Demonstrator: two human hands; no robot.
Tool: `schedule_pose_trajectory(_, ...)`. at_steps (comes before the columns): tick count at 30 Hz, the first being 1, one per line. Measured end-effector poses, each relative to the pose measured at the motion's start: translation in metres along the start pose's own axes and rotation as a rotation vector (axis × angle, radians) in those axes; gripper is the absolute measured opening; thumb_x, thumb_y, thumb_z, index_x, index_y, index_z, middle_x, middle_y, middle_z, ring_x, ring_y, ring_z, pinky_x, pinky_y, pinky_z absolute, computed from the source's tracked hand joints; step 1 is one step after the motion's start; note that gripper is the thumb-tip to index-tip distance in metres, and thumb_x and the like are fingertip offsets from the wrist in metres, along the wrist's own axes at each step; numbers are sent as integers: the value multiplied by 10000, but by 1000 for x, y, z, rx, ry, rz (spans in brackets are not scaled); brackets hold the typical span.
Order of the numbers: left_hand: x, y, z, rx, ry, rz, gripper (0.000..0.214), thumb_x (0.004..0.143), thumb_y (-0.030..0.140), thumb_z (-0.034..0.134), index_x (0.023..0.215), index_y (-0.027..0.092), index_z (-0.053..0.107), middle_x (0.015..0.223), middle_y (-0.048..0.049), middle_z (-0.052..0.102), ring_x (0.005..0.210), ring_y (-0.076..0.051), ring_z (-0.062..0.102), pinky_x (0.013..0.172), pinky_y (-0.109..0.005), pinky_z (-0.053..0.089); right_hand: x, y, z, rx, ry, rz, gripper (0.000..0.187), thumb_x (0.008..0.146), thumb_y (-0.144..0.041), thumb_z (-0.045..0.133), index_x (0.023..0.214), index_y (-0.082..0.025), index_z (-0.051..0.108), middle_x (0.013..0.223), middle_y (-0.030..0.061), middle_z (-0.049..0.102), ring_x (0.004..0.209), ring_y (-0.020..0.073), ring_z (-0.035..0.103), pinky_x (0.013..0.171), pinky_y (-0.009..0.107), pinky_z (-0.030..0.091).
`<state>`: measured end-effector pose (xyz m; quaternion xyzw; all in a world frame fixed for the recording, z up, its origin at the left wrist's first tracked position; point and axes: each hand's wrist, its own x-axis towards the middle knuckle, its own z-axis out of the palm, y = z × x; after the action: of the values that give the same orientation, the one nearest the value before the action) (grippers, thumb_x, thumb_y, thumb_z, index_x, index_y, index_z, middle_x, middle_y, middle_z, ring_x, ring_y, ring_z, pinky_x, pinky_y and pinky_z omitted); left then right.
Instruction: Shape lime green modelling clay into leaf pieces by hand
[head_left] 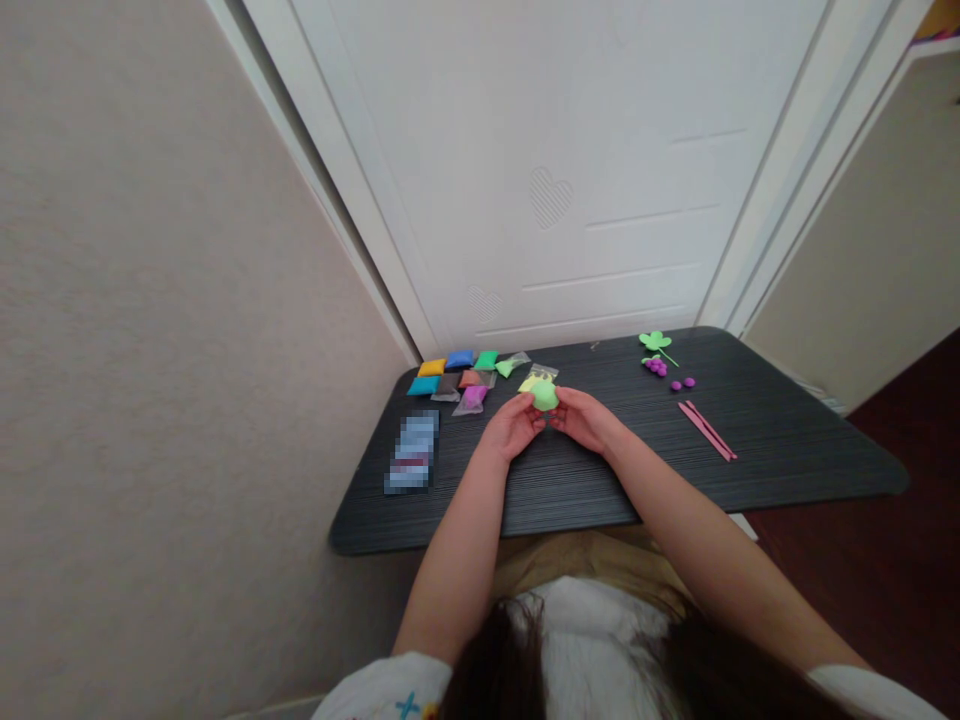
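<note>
Between my two hands is a piece of light green modelling clay [545,396], held up over the dark table. My left hand [514,424] has its thumb and fingers closed on the clay's left side. On the right side, my right hand [586,418] grips the same piece with thumb and fingertips. Just behind the clay lies a packet with yellow clay [537,378], partly covered by it. The undersides of the fingers and of the clay are hidden.
Several coloured clay packets [459,359] lie at the back left, with a pixelated phone-like object [413,452] in front. At the right are a green clay flower shape [655,342], purple clay balls [656,367] and pink tools [706,431]. A white door [570,120] stands behind the table [570,500].
</note>
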<state>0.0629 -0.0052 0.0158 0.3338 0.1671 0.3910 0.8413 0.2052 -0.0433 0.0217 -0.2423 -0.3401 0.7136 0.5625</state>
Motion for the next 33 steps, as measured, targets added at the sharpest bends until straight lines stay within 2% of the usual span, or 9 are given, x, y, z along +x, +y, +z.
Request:
schedule_pose_trajectory(3, -1, 0, 1, -11, -22, 10, 205, 733, 224, 502, 918, 145, 543, 855, -51, 600, 722, -125, 544, 581, -236, 393, -1, 0, 1, 2, -34, 7, 155, 711, -266, 556, 827, -166, 580, 767, 8, 612, 668, 84, 541, 603, 206, 417)
schedule_pose_trajectory(11, -6, 0, 4, 42, -79, -7, 204, 697, 227, 539, 870, 122, 565, 833, -59, 609, 724, -145, 551, 653, -272, 399, -6, -3, 0, -14, -214, 42, 149, 701, -245, 573, 786, -125, 595, 698, 14, 610, 681, 94, 556, 698, 230, 425)
schedule_pose_trajectory(18, -7, 1, 5, 67, -140, 21, 232, 655, 215, 592, 864, 113, 576, 845, -60, 609, 771, -148, 553, 720, -282, 401, -5, -4, -6, -19, -190, 53, 219, 676, -287, 601, 840, -142, 583, 815, 34, 617, 752, 110, 554, 734, 253, 419)
schedule_pose_trajectory(25, -8, 0, 3, 113, -135, -13, 283, 608, 232, 639, 849, 97, 575, 826, -71, 609, 759, -161, 561, 741, -301, 408, -6, -3, -10, -79, -206, 75, 216, 661, -282, 611, 816, -136, 577, 789, 36, 602, 742, 119, 544, 770, 300, 401)
schedule_pose_trajectory(28, -4, 1, 4, 82, -41, 7, 292, 660, 251, 594, 929, 146, 552, 874, -56, 602, 747, -139, 565, 690, -272, 426, -3, -3, -10, -187, -110, 8, 205, 673, -318, 587, 809, -164, 578, 704, 2, 574, 666, 101, 523, 704, 283, 408)
schedule_pose_trajectory(30, 1, 1, 3, 86, 70, 41, 290, 675, 227, 582, 956, 173, 538, 863, -41, 604, 712, -110, 567, 676, -247, 429, 2, -1, -11, -379, 55, -119, 204, 669, -344, 579, 798, -187, 589, 669, -15, 554, 617, 93, 497, 662, 271, 401)
schedule_pose_trajectory(33, 7, -1, 0, 122, 194, 114, 316, 665, 154, 589, 974, 178, 526, 856, -31, 608, 710, -85, 570, 737, -245, 422, 8, 4, -14, -796, 327, -393, 209, 634, -369, 597, 772, -213, 615, 732, 1, 551, 671, 123, 490, 677, 289, 391)
